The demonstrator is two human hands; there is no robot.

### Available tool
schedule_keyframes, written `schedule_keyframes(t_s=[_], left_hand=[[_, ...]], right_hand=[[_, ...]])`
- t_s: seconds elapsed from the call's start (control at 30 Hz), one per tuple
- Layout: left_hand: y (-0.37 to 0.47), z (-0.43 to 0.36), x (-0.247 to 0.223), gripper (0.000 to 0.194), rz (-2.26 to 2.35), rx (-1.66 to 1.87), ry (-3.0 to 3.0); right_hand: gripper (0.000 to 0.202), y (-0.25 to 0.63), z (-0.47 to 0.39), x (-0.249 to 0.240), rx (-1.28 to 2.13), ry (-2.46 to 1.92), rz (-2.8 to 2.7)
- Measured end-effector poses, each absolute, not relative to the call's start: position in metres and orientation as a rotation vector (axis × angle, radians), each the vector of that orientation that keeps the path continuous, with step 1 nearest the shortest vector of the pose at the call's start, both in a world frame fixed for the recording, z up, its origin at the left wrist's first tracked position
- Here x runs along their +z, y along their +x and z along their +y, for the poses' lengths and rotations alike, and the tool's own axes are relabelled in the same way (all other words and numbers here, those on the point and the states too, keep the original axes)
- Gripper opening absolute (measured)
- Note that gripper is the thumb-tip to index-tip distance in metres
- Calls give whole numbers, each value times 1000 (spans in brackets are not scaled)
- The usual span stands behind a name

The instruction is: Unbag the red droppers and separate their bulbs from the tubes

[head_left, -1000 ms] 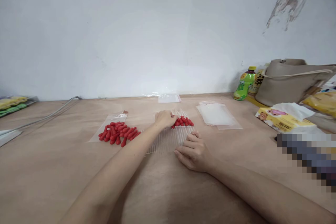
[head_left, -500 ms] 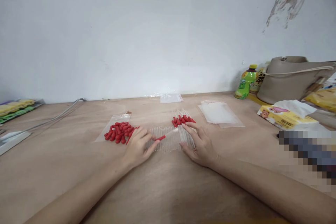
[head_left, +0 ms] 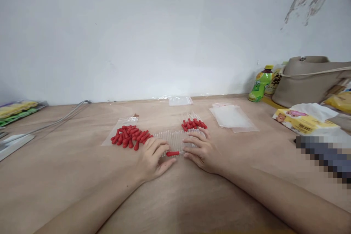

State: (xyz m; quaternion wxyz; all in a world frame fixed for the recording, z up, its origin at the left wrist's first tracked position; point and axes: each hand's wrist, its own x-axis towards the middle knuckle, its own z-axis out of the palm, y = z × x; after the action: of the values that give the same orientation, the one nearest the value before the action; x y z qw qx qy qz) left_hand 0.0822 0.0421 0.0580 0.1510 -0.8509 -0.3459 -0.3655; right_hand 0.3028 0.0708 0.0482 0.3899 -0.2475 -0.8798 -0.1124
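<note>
A red rubber bulb [head_left: 172, 153] lies level between my hands, with a clear tube at its right end. My left hand [head_left: 156, 155] is at the bulb's left end, its thumb and fingers apart around it. My right hand [head_left: 201, 150] has its thumb and fingertips closed on the clear tube. Beneath them is a row of clear glass tubes [head_left: 174, 139]. Left of my left hand lies a pile of red bulbs [head_left: 128, 136], partly on a clear bag [head_left: 111, 136]. Several tubes with red bulbs fitted [head_left: 194, 123] lie just beyond my right hand.
Clear plastic bags [head_left: 231, 117] lie at the right, and more bags [head_left: 179, 101] near the wall. Farther right are a green bottle [head_left: 260, 85], a tissue pack [head_left: 304, 120] and a beige bag [head_left: 304, 82]. A grey cable [head_left: 64, 117] crosses the left side.
The red bulb has moved right and toward me and now lies level, meeting a tube. My left thumb has opened away from the bulb; my right fingers have closed on the tube.
</note>
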Motion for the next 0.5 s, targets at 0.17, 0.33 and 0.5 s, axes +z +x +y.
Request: schedule_keyframes(t_s=[0.17, 0.33, 0.5], left_hand=[[102, 47, 59, 21, -846, -939, -2592], [103, 50, 52, 16, -853, -959, -2534], [99, 48, 53, 11, -876, -918, -2569]], right_hand=[[12, 302, 71, 46, -274, -595, -2233], [13, 302, 71, 43, -212, -574, -2227], [16, 302, 73, 40, -144, -444, -2262]])
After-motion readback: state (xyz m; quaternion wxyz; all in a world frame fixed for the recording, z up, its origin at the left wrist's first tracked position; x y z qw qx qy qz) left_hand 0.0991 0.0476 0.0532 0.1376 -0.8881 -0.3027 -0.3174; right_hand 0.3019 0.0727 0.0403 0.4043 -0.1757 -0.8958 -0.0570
